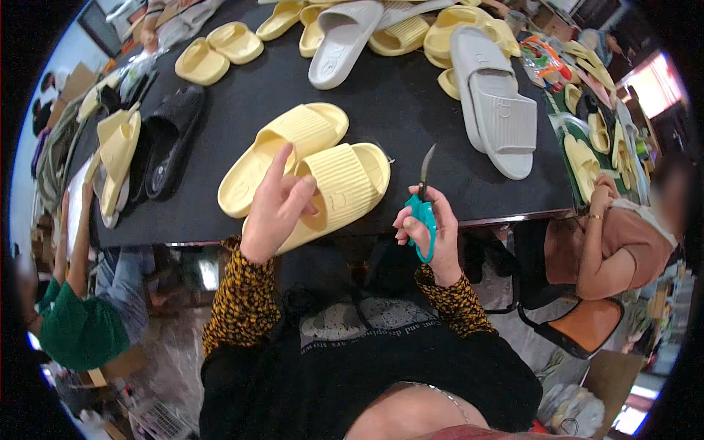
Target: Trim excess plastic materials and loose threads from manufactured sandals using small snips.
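A pair of pale yellow slide slippers lies side by side on the black table in front of me. My left hand [277, 209] is over the nearer slipper [341, 192], its index finger and thumb stretched apart and nothing seen in it. Whether its curled fingers touch that slipper I cannot tell. Behind it lies the farther slipper [299, 136], with ribs across its strap. In my right hand [438, 227], at the table's near edge, is a pair of scissors [423, 213] with teal handles. Their dark blades point up and away from me and look closed.
Grey slippers [506, 110] lie at the right, and dark slippers [172, 143] at the left. Several yellow and grey slippers line the far side, including a yellow one [235, 42]. A co-worker in brown [620, 242] sits at right; another in green [81, 330] is at left.
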The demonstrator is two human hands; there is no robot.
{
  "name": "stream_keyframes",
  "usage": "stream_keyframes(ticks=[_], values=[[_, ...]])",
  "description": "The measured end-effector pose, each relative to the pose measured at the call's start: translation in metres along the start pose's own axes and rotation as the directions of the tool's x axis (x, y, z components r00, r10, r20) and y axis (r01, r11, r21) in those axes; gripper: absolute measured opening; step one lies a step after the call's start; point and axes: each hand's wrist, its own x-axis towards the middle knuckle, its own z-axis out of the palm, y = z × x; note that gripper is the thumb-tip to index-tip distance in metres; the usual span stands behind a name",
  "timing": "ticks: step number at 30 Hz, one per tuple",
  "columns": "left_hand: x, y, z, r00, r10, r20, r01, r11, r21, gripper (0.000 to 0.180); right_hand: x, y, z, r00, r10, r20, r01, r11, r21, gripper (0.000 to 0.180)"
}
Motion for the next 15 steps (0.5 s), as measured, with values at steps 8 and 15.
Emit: stream_keyframes(ticks=[8,15], values=[[0.001,0.000,0.013,0.986,-0.110,-0.124,0.049,0.907,-0.418,0.065,-0.007,0.001,-0.005,0.998,0.055,0.014,-0.056,0.998,0.016,0.045],[0.022,-0.006,0.019,0.959,-0.269,0.094,0.258,0.683,-0.684,0.037,-0.007,0.001,-0.004,0.999,0.038,0.012,-0.038,0.998,0.045,0.044]])
